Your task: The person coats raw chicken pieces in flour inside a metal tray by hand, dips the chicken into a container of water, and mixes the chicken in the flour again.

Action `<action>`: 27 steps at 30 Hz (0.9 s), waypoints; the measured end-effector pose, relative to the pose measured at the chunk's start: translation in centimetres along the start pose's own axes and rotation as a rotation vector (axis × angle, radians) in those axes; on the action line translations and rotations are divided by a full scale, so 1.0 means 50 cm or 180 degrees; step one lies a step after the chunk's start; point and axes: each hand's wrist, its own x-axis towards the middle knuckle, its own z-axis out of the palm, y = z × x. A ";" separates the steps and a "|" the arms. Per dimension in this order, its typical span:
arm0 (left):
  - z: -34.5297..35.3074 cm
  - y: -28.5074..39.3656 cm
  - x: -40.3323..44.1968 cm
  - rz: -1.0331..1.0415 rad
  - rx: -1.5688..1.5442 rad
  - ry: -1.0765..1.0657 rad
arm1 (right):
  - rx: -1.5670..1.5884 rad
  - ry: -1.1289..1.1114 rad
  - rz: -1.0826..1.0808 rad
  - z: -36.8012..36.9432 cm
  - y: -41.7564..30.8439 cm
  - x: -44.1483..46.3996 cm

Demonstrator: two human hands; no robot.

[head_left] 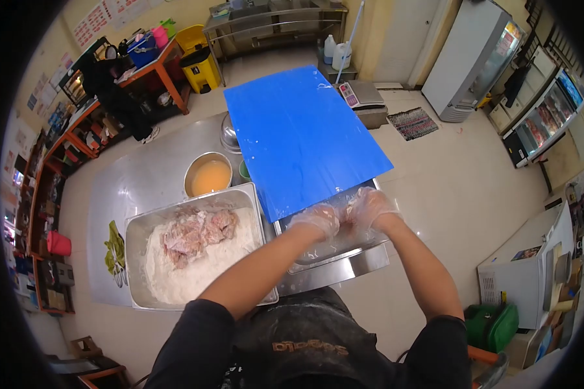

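Both hands wear clear plastic gloves and are over a metal tray [311, 260] partly covered by a blue board [305, 136]. My left hand [318, 220] is closed at the side of a pinkish piece of raw chicken [348, 228]. From the other side, my right hand [374, 206] curls round the same piece; glare on the gloves hides the fingertips. Left of the tray stands a deep steel pan [131, 236] of white flour [230, 259], with several flour-dusted chicken pieces [198, 236] heaped in it.
Behind the pan, a steel pot [189, 178] holds orange-yellow liquid. A domed metal lid [228, 135] sits beside the board. Green cloth [114, 249] lies at the table's left. A scale [363, 95] stands beyond the board. Another person [113, 97] is at the far-left shelves.
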 end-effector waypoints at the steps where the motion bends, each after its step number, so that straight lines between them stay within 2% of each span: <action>1: -0.019 0.007 -0.014 0.0000 0.0009 -0.0014 | 0.0161 -0.0110 0.0206 -0.023 -0.003 -0.006; 3: -0.052 0.022 -0.046 0.0080 0.0155 -0.0156 | 0.0324 -0.0204 0.0419 -0.070 -0.014 -0.023; 5: -0.064 0.035 -0.062 0.0226 0.0152 -0.0140 | 0.1357 -0.0387 0.0904 -0.116 -0.031 -0.043; 6: -0.064 0.037 -0.066 0.0362 0.0138 -0.0132 | 0.1362 -0.0387 0.0912 -0.139 -0.038 -0.051; 9: -0.033 0.021 -0.028 0.0420 0.0123 -0.0216 | 0.0422 -0.0335 0.0316 -0.162 -0.043 -0.057; 13: -0.090 0.055 -0.117 0.0384 -0.0079 -0.0010 | 0.0129 -0.0481 0.0242 -0.127 -0.035 -0.047; 15: -0.097 0.063 -0.126 0.0656 0.0042 -0.0065 | -0.0067 -0.0564 0.0183 -0.113 -0.032 -0.040; 17: -0.069 0.048 -0.096 0.0604 0.0232 -0.0191 | 0.0638 -0.0041 0.0901 -0.069 -0.014 -0.032; 19: -0.048 0.025 -0.057 0.0524 0.0405 -0.0242 | 0.0514 -0.0206 0.0830 -0.087 -0.027 -0.032; 20: -0.024 0.014 -0.048 0.0605 0.0109 0.0034 | 0.0434 -0.0380 0.0817 -0.088 -0.032 -0.036; 22: 0.006 0.015 -0.057 0.0642 -0.0247 0.0344 | 0.0239 -0.0233 0.0515 0.056 0.073 0.002; 24: -0.001 0.023 -0.088 0.0690 -0.0451 0.0679 | -0.0104 -0.0255 0.0441 -0.006 0.016 0.000; 26: -0.054 0.010 -0.133 0.1030 -0.0522 0.0153 | -0.0112 -0.0233 0.0845 -0.093 -0.080 -0.037; 27: -0.017 0.007 -0.091 0.0970 -0.0486 0.0420 | 0.0046 -0.0008 0.1021 -0.077 -0.066 -0.032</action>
